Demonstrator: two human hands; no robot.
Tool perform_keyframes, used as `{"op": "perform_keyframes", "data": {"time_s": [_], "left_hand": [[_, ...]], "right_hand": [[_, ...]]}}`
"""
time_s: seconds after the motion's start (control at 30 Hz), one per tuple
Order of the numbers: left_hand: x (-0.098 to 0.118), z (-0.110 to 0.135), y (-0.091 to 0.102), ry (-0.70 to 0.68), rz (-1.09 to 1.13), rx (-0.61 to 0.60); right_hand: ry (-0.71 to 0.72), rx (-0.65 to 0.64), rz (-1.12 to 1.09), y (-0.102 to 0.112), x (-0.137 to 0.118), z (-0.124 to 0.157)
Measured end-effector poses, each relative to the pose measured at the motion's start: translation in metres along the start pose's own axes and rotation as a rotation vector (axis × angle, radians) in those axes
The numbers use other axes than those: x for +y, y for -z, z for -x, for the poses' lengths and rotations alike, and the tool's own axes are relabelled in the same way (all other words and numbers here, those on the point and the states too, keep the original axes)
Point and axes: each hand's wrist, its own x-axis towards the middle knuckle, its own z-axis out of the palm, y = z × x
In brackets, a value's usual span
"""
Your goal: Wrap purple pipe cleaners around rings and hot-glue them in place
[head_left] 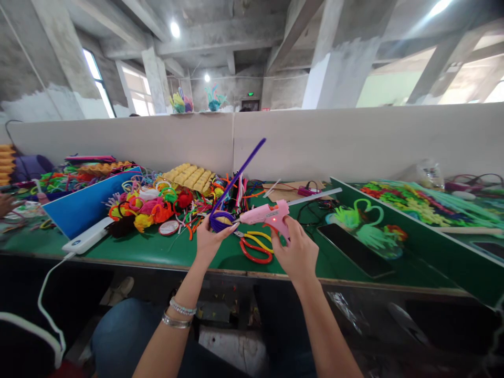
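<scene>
Between the fingers of my left hand (210, 239) is a purple pipe-cleaner coil (219, 224) wound round a pale yellowish core. One long purple stem (246, 165) sticks up from it, slanting to the right. My right hand (298, 247) is wrapped round the handle of a pink hot glue gun (268, 212), with a small light glowing on its side. The gun's nozzle points left at the coil; whether it touches cannot be made out. A clear glue stick (315, 196) juts from its back. Beneath the gun lie scissors (255, 247) with red and yellow handles.
Colourful pipe-cleaner pieces (151, 205) heap up at left by a blue divider (94, 202) and white power strip (87, 236). Right are a phone (354, 250), a green pipe-cleaner piece (368, 226) and a green divider (417, 241). A pale partition (315, 142) closes the back. Part of another person's hand (4, 203) shows far left.
</scene>
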Motion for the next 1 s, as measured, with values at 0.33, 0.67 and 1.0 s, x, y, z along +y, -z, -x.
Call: {"op": "perform_keyframes", "data": {"time_s": [0.33,0.67,1.0], "left_hand": [[0.01,0.0,-0.004,0.032,0.04,0.054],[0.004,-0.005,-0.004,0.209,0.211,0.105],[0.002,-0.005,-0.004,0.194,0.265,0.034]], "right_hand": [[0.061,-0.003,0.062,0.004,-0.002,-0.002],[-0.074,-0.114,0.123,-0.004,0.009,-0.001],[-0.392,-0.591,0.13,-0.035,0.058,0.016]]}}
